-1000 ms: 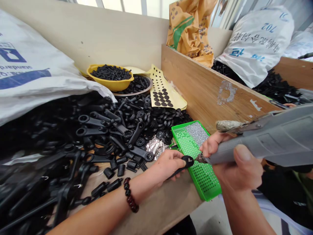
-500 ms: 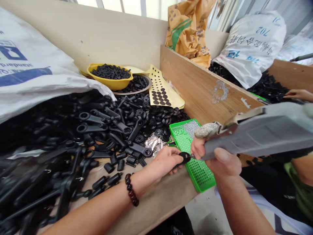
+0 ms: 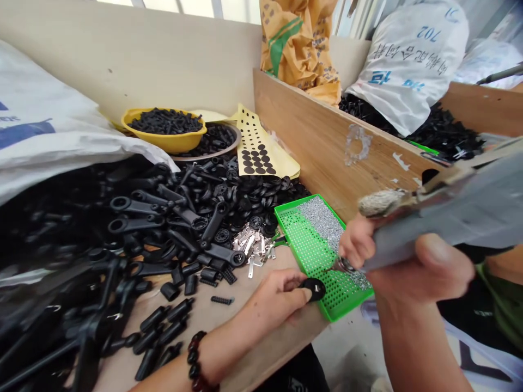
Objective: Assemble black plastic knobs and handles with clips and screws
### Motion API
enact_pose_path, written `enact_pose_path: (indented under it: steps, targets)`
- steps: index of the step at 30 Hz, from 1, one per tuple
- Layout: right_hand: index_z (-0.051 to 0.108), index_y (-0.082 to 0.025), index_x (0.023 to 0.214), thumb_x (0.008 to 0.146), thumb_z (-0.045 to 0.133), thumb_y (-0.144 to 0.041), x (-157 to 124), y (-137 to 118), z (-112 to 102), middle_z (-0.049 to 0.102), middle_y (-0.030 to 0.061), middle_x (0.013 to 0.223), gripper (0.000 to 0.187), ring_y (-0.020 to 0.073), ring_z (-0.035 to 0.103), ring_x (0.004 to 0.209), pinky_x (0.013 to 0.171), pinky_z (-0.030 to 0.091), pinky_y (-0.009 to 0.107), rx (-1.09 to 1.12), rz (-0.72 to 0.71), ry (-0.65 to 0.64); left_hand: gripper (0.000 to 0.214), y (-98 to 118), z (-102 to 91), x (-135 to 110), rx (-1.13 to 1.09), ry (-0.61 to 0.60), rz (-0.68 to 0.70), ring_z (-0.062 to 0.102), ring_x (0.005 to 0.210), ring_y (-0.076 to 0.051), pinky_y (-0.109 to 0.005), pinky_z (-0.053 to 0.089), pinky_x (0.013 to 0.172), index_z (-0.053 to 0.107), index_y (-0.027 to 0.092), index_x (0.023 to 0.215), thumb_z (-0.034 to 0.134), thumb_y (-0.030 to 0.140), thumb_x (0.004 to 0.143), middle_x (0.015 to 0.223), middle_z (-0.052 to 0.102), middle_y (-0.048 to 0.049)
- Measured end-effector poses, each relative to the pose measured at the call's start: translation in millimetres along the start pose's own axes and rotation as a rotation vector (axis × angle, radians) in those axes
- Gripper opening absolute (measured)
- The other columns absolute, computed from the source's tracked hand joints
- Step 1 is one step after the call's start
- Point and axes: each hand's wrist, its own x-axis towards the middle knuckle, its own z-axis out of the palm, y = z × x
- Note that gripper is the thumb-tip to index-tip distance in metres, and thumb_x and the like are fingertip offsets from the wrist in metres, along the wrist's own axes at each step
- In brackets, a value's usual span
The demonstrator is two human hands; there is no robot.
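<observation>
My left hand (image 3: 281, 296) pinches a round black plastic part (image 3: 315, 289) between thumb and fingers; a small shiny metal spot, like a screw head, shows on its face. My right hand (image 3: 412, 267) is wrapped around a large grey power screwdriver (image 3: 441, 218), its tip pointing left and down over the green tray. A gap separates that tip from the black part. The green perforated tray (image 3: 300, 247) lies under and between the hands, with many small silver screws (image 3: 322, 220) in it. Left of the tray are flat metal clips (image 3: 253, 242).
Black plastic crank-like arms (image 3: 134, 224) and tubes heap up at left. A yellow bowl (image 3: 163, 140) of black pieces stands behind, beside sticker sheets (image 3: 261, 155). A wooden divider (image 3: 302, 122) borders the right; beyond it are a white sack (image 3: 412, 71) and more black parts.
The screwdriver has moved right, away from the black part, which now faces up more openly with a metal spot showing. The view has shifted slightly, and more screws in the tray are visible.
</observation>
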Motion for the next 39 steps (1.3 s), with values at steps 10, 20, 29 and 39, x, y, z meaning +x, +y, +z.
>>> enact_pose_path:
  steps: [10, 20, 29, 39]
  targets:
    - [0.058, -0.02, 0.069, 0.079, 0.064, -0.05, -22, 60, -12, 0.053, -0.0015, 0.059, 0.031, 0.0137, 0.048, 0.053, 0.052, 0.038, 0.029, -0.177, 0.131, 0.09, 0.033, -4, 9.9, -6, -0.007, 0.023, 0.028, 0.04, 0.052, -0.009, -0.021, 0.028, 0.048, 0.068, 0.012, 0.094, 0.064, 0.034, 0.069, 0.06, 0.051, 0.0034]
    - [0.056, -0.019, 0.063, 0.077, 0.063, -0.053, -23, 61, -10, 0.052, -0.0014, 0.056, 0.037, 0.013, 0.047, 0.051, 0.049, 0.036, 0.028, -0.201, 0.154, 0.105, 0.029, -6, 11.2, -8, 0.038, 0.07, 0.042, 0.041, 0.052, -0.01, -0.022, 0.032, 0.05, 0.066, 0.014, 0.091, 0.063, 0.034, 0.071, 0.054, 0.048, 0.0053]
    - [0.057, -0.02, 0.069, 0.077, 0.063, -0.052, -27, 65, -9, 0.051, -0.0016, 0.06, 0.033, 0.0133, 0.047, 0.054, 0.052, 0.037, 0.029, -0.212, 0.186, 0.123, 0.033, -18, 12.7, -4, 0.094, 0.132, 0.091, 0.05, 0.064, -0.015, -0.026, 0.036, 0.059, 0.069, 0.012, 0.09, 0.065, 0.035, 0.068, 0.071, 0.062, -0.0021]
    - [0.062, -0.022, 0.071, 0.075, 0.067, -0.049, -17, 6, 11, 0.054, -0.0015, 0.058, 0.028, 0.0139, 0.049, 0.05, 0.049, 0.039, 0.029, -0.114, -0.011, 0.143, 0.023, -5, 12.2, -5, 0.131, 0.076, 0.107, 0.049, 0.067, -0.015, -0.024, 0.038, 0.061, 0.069, 0.012, 0.083, 0.063, 0.029, 0.069, 0.073, 0.061, -0.0014]
